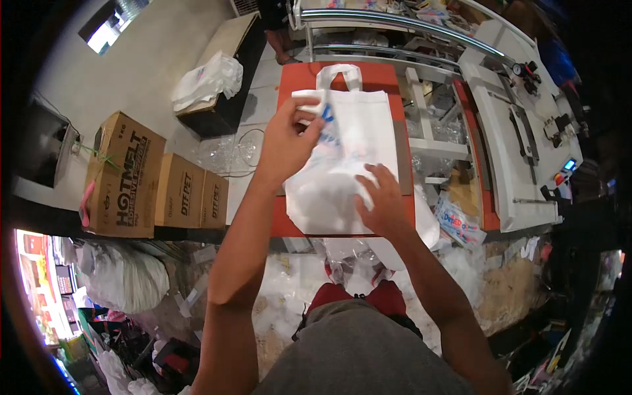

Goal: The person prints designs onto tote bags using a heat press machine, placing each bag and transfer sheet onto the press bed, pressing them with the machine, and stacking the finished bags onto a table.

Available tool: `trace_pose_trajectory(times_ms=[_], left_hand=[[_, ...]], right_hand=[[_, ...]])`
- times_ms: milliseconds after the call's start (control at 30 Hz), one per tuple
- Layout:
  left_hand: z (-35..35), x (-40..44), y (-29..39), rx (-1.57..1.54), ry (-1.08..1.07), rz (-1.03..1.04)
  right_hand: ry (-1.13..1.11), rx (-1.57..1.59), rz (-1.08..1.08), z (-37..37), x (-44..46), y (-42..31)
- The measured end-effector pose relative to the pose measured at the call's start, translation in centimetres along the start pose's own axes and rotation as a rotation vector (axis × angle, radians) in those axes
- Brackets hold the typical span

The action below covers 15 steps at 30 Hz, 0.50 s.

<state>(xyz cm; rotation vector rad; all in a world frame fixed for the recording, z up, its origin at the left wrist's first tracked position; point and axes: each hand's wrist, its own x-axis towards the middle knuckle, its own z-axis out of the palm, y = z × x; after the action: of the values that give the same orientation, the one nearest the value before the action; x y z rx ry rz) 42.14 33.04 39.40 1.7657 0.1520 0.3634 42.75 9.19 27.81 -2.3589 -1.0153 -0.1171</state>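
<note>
Head view: I find the white bag [342, 184] lying on the red surface [296, 76] directly in front of me, its handle loop [339, 68] pointing away and its bottom close to the near edge. My left hand [288, 138] is at the bag's upper left, beside the blue print [328, 137]; its fingers are bent with the thumb near them, and I cannot tell whether they pinch any fabric. My right hand [384, 204] is over the lower right side, fingers spread; contact with the cloth cannot be confirmed. The fabric appears rumpled towards the lower left. In my judgement, sound handling here calls for light, flat fingers, smoothing outward from the middle, with the side edges kept straight and the loop clear of the print. Dragging one corner alone could skew the bag or crease the printed area.
</note>
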Motion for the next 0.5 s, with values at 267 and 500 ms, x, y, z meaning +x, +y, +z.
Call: trace_pose_trajectory(times_ms=[267,500], left_hand=[[1.7,4.1,1.3,-0.212,0.129,0.1],[1.1,2.6,-12.8,-0.057,0.224,-0.191]], right_hand=[[-0.195,-0.361,0.13,4.7,-1.1,4.3],[-0.169,-0.323,0.162,4.7,-1.3,4.2]])
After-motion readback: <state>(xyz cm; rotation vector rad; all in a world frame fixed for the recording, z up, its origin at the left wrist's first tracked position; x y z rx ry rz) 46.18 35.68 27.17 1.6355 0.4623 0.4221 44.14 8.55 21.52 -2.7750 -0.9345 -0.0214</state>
